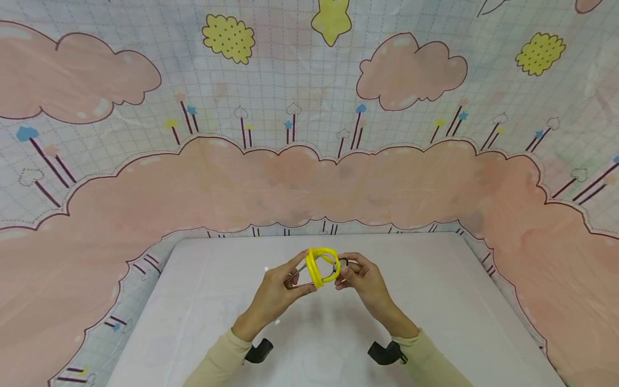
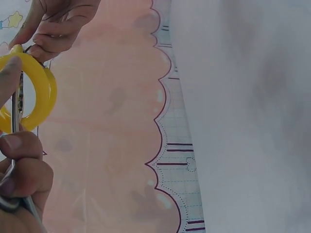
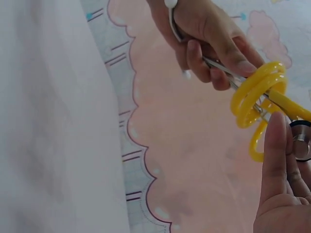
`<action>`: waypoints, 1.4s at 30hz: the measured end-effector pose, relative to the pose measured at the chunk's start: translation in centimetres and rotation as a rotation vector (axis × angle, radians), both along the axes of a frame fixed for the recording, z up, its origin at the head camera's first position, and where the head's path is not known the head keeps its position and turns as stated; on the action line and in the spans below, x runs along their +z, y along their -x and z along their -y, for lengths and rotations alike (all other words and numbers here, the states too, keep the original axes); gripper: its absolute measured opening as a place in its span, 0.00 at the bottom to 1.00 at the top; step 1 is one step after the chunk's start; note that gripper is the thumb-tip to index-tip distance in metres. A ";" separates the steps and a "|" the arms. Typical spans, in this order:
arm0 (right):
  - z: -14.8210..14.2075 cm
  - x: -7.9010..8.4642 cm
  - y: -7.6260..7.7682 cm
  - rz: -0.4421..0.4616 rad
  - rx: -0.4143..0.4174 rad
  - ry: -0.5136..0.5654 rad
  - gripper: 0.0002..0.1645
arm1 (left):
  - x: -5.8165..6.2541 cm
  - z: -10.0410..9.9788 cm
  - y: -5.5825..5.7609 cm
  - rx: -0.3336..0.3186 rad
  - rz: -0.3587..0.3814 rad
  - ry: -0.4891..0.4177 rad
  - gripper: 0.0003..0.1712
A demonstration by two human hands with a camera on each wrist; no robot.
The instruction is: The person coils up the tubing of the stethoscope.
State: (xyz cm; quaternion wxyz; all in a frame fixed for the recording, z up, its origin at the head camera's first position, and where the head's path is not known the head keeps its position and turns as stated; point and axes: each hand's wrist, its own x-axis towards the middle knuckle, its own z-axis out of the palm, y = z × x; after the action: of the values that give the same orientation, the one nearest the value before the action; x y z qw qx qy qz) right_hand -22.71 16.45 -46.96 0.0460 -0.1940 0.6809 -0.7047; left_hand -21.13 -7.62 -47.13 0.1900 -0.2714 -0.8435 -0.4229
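Note:
A stethoscope with yellow tubing (image 1: 316,274) is held up over the white table between both hands. Its tubing is wound in loops around the metal ear tubes (image 3: 221,68), and a white eartip (image 3: 171,2) shows near the left wrist. My left hand (image 1: 273,293) grips the coil's left side and the ear tubes, thumb and fingers curled about them. On the right, my right hand (image 1: 367,279) pinches the round, dark-rimmed chest piece (image 1: 344,262) close beside the loops. The left wrist view shows the yellow coil (image 2: 43,97) nearly end on, with metal tube running through it.
The white table (image 1: 193,322) extends beneath both forearms. Behind and at the sides hangs a printed cloth (image 1: 300,183) with clouds and stars. A black wrist mount (image 1: 259,351) sits at the left sleeve and another black mount (image 1: 385,353) at the right.

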 end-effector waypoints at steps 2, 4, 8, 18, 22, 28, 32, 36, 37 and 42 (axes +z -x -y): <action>0.0 0.0 0.0 0.006 0.001 -0.007 0.25 | 0.1 0.0 0.0 0.008 -0.001 0.013 0.46; 0.0 0.2 -0.1 0.007 -0.003 -0.021 0.26 | 0.1 0.0 0.0 0.014 -0.002 0.025 0.46; 0.1 0.4 -0.4 -0.034 -0.028 -0.075 0.26 | 0.1 -0.1 -0.1 0.037 0.005 0.046 0.47; 1.5 0.9 -1.4 -0.268 -0.220 -0.290 0.25 | 0.0 -0.3 -0.1 0.087 -0.059 0.102 0.46; 1.9 0.9 -1.6 -0.341 -0.316 -0.360 0.25 | 0.0 -0.6 -0.3 0.099 -0.080 0.131 0.45; 2.4 0.8 -1.6 -0.455 -0.409 -0.484 0.21 | 0.1 -0.8 -0.5 0.112 -0.119 0.163 0.43; 2.4 0.8 -1.7 -0.489 -0.420 -0.512 0.20 | 0.1 -0.9 -0.5 0.120 -0.121 0.176 0.43; 2.4 0.8 -1.8 -0.490 -0.414 -0.510 0.19 | 0.0 -0.9 -0.4 0.122 -0.125 0.175 0.42; 2.5 0.8 -1.8 -0.488 -0.413 -0.507 0.20 | 0.0 -0.9 -0.4 0.122 -0.127 0.175 0.42; 2.6 0.8 -1.7 -0.465 -0.388 -0.474 0.19 | -0.1 -0.9 -0.4 0.125 -0.144 0.180 0.41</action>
State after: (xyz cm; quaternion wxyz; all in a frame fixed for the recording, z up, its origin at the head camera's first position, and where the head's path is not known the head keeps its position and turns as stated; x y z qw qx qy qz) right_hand -21.00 13.86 -46.20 -0.2004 -0.2001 0.8413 -0.4604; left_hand -20.75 -6.68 -47.26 0.2510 -0.2637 -0.8775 -0.3123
